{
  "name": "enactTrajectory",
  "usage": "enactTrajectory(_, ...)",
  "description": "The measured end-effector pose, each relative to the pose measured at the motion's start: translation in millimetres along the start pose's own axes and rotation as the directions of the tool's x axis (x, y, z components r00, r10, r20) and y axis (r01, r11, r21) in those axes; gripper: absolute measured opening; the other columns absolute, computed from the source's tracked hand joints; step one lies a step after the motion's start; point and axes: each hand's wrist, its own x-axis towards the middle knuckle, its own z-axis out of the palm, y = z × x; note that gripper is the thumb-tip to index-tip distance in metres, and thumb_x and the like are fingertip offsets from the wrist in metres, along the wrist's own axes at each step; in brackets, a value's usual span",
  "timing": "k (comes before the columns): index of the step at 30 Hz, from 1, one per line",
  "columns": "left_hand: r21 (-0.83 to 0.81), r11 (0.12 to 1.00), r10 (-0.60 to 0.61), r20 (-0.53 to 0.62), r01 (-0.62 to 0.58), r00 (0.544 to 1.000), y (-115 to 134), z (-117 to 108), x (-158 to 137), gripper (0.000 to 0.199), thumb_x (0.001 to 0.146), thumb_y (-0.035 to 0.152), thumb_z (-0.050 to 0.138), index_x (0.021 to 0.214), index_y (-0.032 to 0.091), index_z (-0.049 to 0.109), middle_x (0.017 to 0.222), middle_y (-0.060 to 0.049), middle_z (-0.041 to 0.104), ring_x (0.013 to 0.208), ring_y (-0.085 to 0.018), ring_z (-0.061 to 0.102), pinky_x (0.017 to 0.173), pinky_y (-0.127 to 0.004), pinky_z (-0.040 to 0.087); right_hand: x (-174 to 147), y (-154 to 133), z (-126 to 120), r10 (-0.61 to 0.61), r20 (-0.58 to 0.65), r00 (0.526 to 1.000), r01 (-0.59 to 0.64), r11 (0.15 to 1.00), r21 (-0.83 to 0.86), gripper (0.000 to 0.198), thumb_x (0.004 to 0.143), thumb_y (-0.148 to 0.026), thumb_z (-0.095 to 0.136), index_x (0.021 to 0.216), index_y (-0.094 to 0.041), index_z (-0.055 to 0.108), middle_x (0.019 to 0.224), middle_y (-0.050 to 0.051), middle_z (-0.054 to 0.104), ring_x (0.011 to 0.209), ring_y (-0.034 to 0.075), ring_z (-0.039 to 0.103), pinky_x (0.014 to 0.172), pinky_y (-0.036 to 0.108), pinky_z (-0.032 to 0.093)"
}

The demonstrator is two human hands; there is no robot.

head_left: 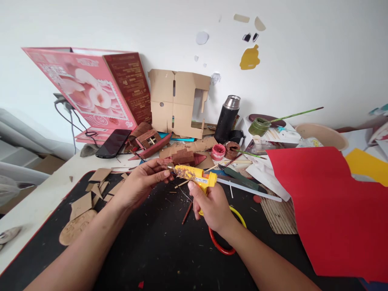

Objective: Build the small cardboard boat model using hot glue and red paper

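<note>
My right hand (214, 202) is wrapped round the handle of a yellow hot glue gun (197, 178), whose nozzle points left. A long translucent glue stick (251, 190) sticks out of its back end. My left hand (145, 182) is at the nozzle with thumb and fingers pinched together; whatever lies between the fingertips is too small to make out. Just behind the hands rest small reddish-brown model boats, one with a windowed cabin (150, 141) and another with a plain cabin (183, 157).
Cardboard scraps (81, 206) and a round cardboard piece (77, 228) lie left on the black mat (145, 258). A phone (113, 143), black thermos (227, 119) and paint jars (218, 151) stand behind. Red sheet (333, 210) covers the right; a red-and-yellow ring (222, 248) lies below my right hand.
</note>
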Motion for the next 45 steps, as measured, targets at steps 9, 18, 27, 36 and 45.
enactTrajectory(9, 0.007, 1.0, 0.013, -0.001, -0.013, 1.0, 0.5, 1.3, -0.3, 0.042, 0.069, 0.029, 0.104, 0.106, 0.016, 0.088, 0.088, -0.009, 0.083, 0.074, -0.017, 0.073, 0.066, -0.023, 0.056, 0.3, 1.5, 0.0, 0.005, -0.002, 1.0, -0.005, 1.0, 0.005, 0.06, 0.092, -0.081, 0.064, 0.074, -0.025, 0.053, 0.044, -0.007, 0.048, 0.035, 0.011, 0.05, 0.037, 0.02, 0.038)
enactTrajectory(18, 0.022, 1.0, 0.007, 0.008, -0.007, 1.0, 0.1, -0.1, -0.2, 0.042, 0.07, 0.03, 0.103, 0.106, 0.017, 0.087, 0.09, -0.009, 0.083, 0.075, -0.018, 0.073, 0.067, -0.025, 0.055, 0.2, -2.1, 0.1, 0.01, -0.008, 1.0, -0.01, 1.0, 0.001, 0.061, 0.091, -0.081, 0.065, 0.072, -0.025, 0.053, 0.044, -0.007, 0.048, 0.035, 0.012, 0.05, 0.037, 0.021, 0.038)
enactTrajectory(27, 0.034, 0.999, 0.016, 0.008, -0.017, 1.0, -0.2, -0.1, -0.7, 0.043, 0.07, 0.032, 0.104, 0.107, 0.018, 0.088, 0.09, -0.009, 0.083, 0.075, -0.017, 0.074, 0.067, -0.024, 0.056, 0.6, -2.8, -0.2, 0.021, -0.015, 1.0, -0.021, 1.0, 0.022, 0.06, 0.09, -0.081, 0.067, 0.074, -0.025, 0.054, 0.044, -0.007, 0.048, 0.034, 0.012, 0.05, 0.036, 0.021, 0.038)
enactTrajectory(36, 0.02, 1.0, 0.008, 0.005, -0.008, 1.0, 0.3, 0.9, 0.0, 0.044, 0.068, 0.032, 0.105, 0.106, 0.018, 0.088, 0.09, -0.008, 0.082, 0.076, -0.017, 0.073, 0.068, -0.024, 0.057, -1.1, -1.8, 0.6, 0.009, -0.002, 1.0, -0.009, 1.0, -0.004, 0.062, 0.091, -0.083, 0.064, 0.072, -0.025, 0.051, 0.042, -0.007, 0.046, 0.034, 0.011, 0.049, 0.036, 0.02, 0.038)
enactTrajectory(45, 0.024, 1.0, -0.001, 0.003, 0.001, 1.0, -0.7, -0.2, -0.4, 0.046, 0.067, 0.034, 0.106, 0.107, 0.019, 0.088, 0.091, -0.008, 0.083, 0.076, -0.015, 0.074, 0.068, -0.022, 0.056, -0.7, -4.9, -0.2, 0.026, -0.006, 1.0, -0.026, 1.0, -0.012, 0.064, 0.09, -0.085, 0.063, 0.071, -0.025, 0.05, 0.043, -0.007, 0.047, 0.035, 0.01, 0.05, 0.037, 0.019, 0.038)
